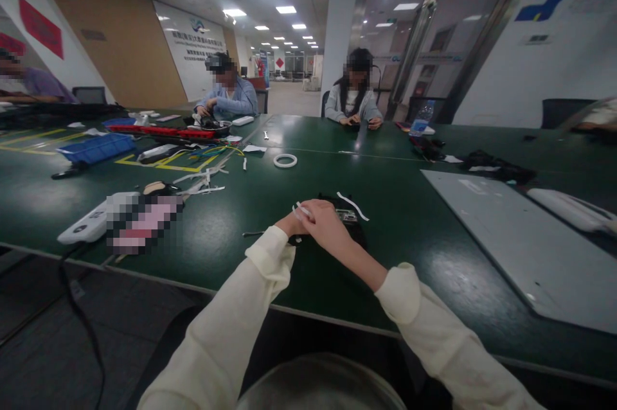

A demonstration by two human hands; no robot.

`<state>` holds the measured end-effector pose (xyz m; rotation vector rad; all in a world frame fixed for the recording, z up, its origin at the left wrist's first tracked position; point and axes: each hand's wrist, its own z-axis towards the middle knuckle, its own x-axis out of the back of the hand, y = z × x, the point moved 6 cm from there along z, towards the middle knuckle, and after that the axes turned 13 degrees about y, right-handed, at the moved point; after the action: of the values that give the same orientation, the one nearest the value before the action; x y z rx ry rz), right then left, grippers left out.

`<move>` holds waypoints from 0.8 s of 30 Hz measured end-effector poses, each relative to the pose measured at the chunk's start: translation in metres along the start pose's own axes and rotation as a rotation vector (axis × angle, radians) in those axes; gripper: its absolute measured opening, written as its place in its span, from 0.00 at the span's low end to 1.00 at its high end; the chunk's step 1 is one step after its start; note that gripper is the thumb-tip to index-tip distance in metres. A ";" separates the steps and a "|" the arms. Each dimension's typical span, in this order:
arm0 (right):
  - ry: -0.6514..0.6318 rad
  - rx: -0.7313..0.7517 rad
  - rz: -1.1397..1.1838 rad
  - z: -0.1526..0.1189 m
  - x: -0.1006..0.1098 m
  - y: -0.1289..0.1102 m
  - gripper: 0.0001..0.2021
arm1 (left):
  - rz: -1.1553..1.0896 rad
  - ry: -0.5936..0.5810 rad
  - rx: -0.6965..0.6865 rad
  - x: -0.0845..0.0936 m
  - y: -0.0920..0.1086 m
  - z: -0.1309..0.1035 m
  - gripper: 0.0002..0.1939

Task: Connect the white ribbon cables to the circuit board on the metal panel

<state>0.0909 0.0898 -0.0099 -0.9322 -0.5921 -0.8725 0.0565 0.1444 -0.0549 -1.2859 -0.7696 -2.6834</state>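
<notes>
My two hands are close together over a dark device [357, 234] on the green table. A part like a circuit board [345, 214] shows at the device's upper right. My right hand [329, 225] crosses over my left hand, its fingers closed at a short white strip [303, 209]. My left hand [289, 222] reaches in beneath it, and its fingers are hidden behind the right hand. Another white strip [353, 206], curved, lies across the device's far right edge. A thin dark rod or cable [253, 234] lies to the left of my left wrist.
A white tape roll [285, 160] lies ahead. To the left are scattered white strips [202, 188], a white power bank [96, 216] and a blue tray [96, 148]. A large grey panel [520, 249] covers the right side. Two people [230, 92] sit across the table.
</notes>
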 end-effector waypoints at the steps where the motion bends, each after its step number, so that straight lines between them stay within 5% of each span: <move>1: -0.026 0.008 -0.058 -0.001 -0.001 -0.001 0.15 | -0.017 0.009 -0.016 0.001 0.001 0.000 0.18; 9: -0.049 0.159 -0.473 -0.016 -0.002 -0.013 0.22 | 0.054 -0.042 -0.076 -0.001 0.002 0.003 0.22; 14: 0.015 0.132 -0.512 -0.010 0.035 -0.004 0.20 | 0.072 -0.015 -0.078 -0.003 0.001 0.007 0.20; 17: 0.072 -0.018 -0.524 0.004 0.072 0.041 0.19 | 0.092 0.001 -0.070 -0.002 0.002 0.008 0.22; 21: 0.167 -0.308 -0.581 0.006 0.116 0.150 0.18 | 0.094 0.005 -0.054 0.000 0.003 0.008 0.23; 24: 0.223 -0.383 -0.686 -0.013 0.134 0.229 0.20 | 0.076 0.005 -0.046 0.000 0.002 0.008 0.24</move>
<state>0.3559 0.0991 -0.0139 -0.9635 -0.5658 -1.7288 0.0627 0.1460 -0.0497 -1.2901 -0.6486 -2.6586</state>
